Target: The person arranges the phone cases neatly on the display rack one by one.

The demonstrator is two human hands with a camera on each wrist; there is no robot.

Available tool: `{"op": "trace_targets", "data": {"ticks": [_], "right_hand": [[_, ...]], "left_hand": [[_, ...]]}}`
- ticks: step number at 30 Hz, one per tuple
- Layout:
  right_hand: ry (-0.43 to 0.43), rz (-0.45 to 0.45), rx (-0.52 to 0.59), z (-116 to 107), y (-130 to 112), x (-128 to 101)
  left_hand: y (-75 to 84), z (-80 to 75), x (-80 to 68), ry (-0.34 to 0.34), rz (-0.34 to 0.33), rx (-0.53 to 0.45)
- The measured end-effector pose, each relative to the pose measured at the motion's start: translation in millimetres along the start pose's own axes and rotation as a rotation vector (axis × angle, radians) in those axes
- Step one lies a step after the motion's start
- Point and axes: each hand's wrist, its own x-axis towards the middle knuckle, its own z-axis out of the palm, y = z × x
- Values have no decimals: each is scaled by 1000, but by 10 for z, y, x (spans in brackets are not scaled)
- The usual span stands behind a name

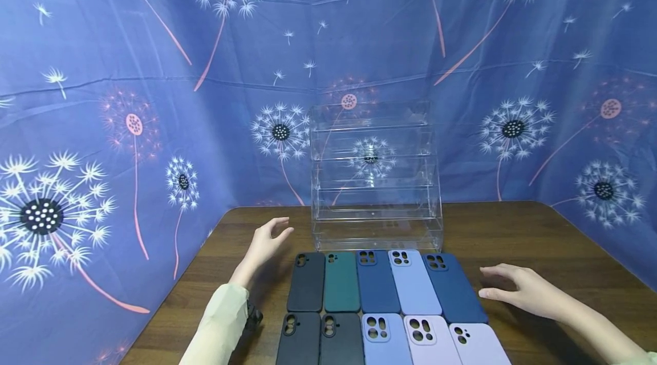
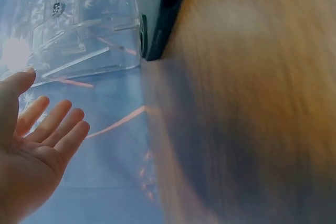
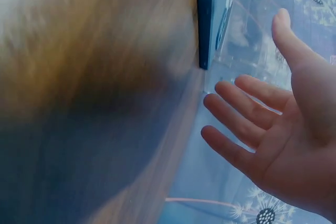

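Note:
My left hand (image 1: pixel 265 245) hovers over the table left of the phone cases, thumb and fingers apart. In the left wrist view that hand (image 2: pixel 39 156) holds nothing. To the right of the cases is my right hand (image 1: pixel 528 291), fingers loosely extended; its palm (image 3: pixel 299 140) is bare in the right wrist view. Between the hands lie two rows of phone cases. The back row has a black case (image 1: pixel 307 285), a green case (image 1: pixel 341 285), two dark blue ones and a light blue case (image 1: pixel 418 285). In front are black, light blue and pale lilac cases (image 1: pixel 479 348).
A clear tiered acrylic rack (image 1: pixel 377 214) stands just behind the cases. The brown wooden table (image 1: pixel 493 228) ends against a blue dandelion-print cloth (image 1: pixel 462 28) at the back and sides. A small black object (image 1: pixel 252 316) sits at my left wrist.

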Motion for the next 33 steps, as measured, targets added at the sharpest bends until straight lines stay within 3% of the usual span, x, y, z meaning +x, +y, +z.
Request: {"op": "trace_targets", "data": {"ticks": [11,16,21,26,33], "right_hand": [[-120,-148,125,157,-36,-137],[-115,-233,158,209,-7,-155],[-110,-238,164,245,0,-166],[-111,-205,160,275,6,-181],[-149,-272,197,295,58,-189]], "left_hand": [[18,114,64,26,-63,-197],[24,157,134,10,-86,-277],[56,202,213,-35,-105,-378],[70,266,275,-77,-96,-408],[91,359,348,-121,-87,-462]]}}
